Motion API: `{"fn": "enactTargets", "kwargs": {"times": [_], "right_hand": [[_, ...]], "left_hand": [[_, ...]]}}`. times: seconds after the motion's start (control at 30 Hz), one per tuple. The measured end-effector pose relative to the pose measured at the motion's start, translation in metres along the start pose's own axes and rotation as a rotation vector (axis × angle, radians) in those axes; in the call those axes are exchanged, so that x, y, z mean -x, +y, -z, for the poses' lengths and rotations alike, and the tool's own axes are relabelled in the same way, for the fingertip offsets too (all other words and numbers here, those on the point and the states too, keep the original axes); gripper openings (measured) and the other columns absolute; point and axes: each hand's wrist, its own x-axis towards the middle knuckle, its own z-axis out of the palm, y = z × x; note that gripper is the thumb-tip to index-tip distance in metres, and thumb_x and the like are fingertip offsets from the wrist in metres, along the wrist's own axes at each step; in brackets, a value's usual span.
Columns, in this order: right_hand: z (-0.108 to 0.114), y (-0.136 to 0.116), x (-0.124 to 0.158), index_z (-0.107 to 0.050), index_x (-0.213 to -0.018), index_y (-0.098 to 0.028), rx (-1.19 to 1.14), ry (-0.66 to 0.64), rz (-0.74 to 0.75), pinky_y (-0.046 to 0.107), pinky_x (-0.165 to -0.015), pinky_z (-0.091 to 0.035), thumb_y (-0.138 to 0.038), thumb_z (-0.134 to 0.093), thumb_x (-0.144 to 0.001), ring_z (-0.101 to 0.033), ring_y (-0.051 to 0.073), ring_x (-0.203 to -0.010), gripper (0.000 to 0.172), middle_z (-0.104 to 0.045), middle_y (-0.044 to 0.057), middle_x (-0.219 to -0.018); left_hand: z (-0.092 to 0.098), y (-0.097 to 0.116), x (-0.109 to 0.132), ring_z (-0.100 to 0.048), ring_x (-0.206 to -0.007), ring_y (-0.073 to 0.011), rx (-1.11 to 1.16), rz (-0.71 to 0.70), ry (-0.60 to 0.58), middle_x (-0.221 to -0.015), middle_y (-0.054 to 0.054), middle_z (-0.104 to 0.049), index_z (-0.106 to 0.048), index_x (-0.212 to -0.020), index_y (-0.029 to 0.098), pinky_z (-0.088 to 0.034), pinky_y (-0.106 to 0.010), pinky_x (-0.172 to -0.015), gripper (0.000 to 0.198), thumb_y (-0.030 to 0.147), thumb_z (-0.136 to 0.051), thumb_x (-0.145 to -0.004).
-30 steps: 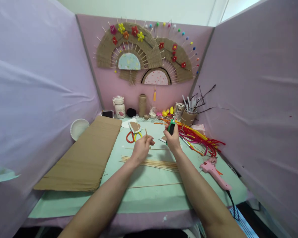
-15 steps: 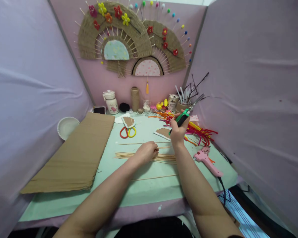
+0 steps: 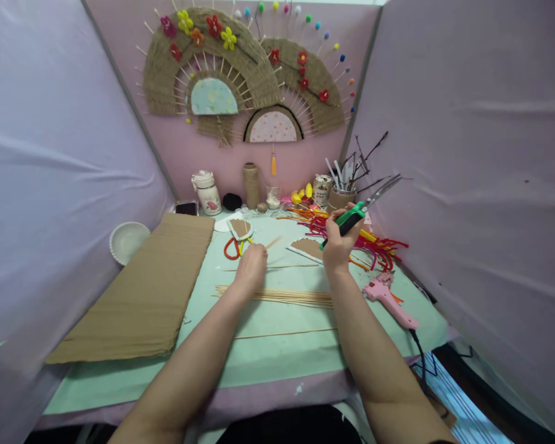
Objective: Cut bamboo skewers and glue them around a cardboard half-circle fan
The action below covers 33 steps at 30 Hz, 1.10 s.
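Observation:
My left hand [image 3: 253, 265] is closed, pinching a short thin wooden stick [image 3: 274, 242] that points up and to the right, slightly blurred. Beside that hand lie scissors [image 3: 232, 248] with red and yellow handles, partly covered by it. Raised over the right side of the table, my right hand [image 3: 338, 246] grips green-and-black-handled snips [image 3: 350, 218], their long metal blades pointing up and right. A bundle of bamboo skewers [image 3: 296, 298] lies across the table below both hands. Single sticks lie above and below the bundle. Behind my right wrist is a cardboard half-round [image 3: 306, 249] with a white edge.
A large cardboard sheet [image 3: 143, 290] covers the left side, with a white bowl [image 3: 128, 242] beyond it. Right of my arm lies a pink glue gun [image 3: 389, 300] with its cord. Pipe cleaners [image 3: 374, 250], a twine spool [image 3: 251, 186] and a white bottle [image 3: 207, 192] stand or lie behind.
My left hand has moved left and away from me with the short stick, off the skewer bundle toward the scissors. My right hand, holding the snips, has shifted slightly right.

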Motion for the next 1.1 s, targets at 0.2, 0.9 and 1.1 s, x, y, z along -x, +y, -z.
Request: {"fn": "enactTargets", "kwargs": {"times": [0.2,0.9,1.1], "right_hand": [[-0.004,0.000,0.003,-0.029,-0.138,-0.026,0.044,-0.068,-0.031,0.035,-0.088,-0.047,-0.034,-0.040,-0.081,-0.052,0.017,-0.086,0.058,-0.047,0.006,-0.101],[-0.005,-0.003,0.006,-0.036,-0.125,-0.023,-0.036,-0.119,-0.077,0.033,-0.085,-0.047,-0.037,-0.045,-0.077,-0.053,0.016,-0.083,0.051,-0.049,0.006,-0.101],[-0.007,-0.001,0.007,-0.038,-0.119,-0.023,-0.051,-0.137,-0.073,0.034,-0.085,-0.047,-0.037,-0.047,-0.076,-0.052,0.016,-0.082,0.046,-0.048,0.004,-0.098]], "left_hand": [[0.010,-0.031,-0.012,-0.058,-0.102,-0.0260,0.030,-0.036,0.050,-0.102,-0.013,-0.063,-0.064,-0.098,0.015,-0.044,-0.034,-0.089,0.017,0.016,-0.052,-0.086],[0.030,-0.049,-0.008,-0.052,-0.065,-0.0160,0.532,0.124,0.376,-0.068,0.000,-0.054,-0.057,-0.085,0.019,-0.039,-0.026,-0.064,0.016,0.017,-0.042,-0.088],[0.033,-0.038,-0.010,-0.050,-0.059,-0.0097,1.293,0.154,0.478,-0.066,0.005,-0.046,-0.045,-0.087,0.021,-0.042,-0.020,-0.058,0.012,0.032,-0.049,-0.091]]}}
